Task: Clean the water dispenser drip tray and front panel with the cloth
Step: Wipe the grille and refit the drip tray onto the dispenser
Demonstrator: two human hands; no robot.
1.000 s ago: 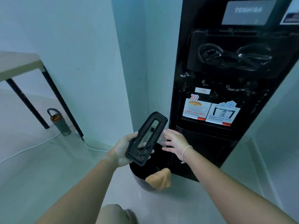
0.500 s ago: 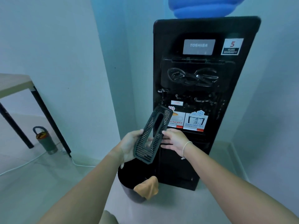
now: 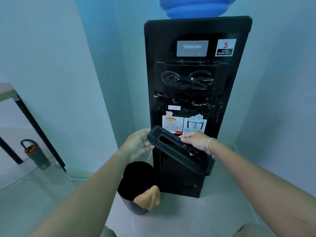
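Since a moment ago, the drip tray grille [image 3: 179, 149] has turned from upright to slanting across the front of the water dispenser [image 3: 196, 100]. Right hand [image 3: 196, 141] grips its upper edge; left hand [image 3: 136, 144] is open, fingers just beside its left end. Below, a black bin [image 3: 130, 182] stands on the floor with an orange cloth [image 3: 147, 197] hanging over its rim.

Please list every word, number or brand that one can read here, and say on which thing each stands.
"TOSHIBA": grey plate on the tall black water dispenser.
"5 YEARS WARRANTY": white and black sticker, top right of the panel.
"Super hot 85°C": white hot-drink sticker.
"Super Cool 10°C", partly hidden: white ice sticker.
Small white label: too blurred to read.
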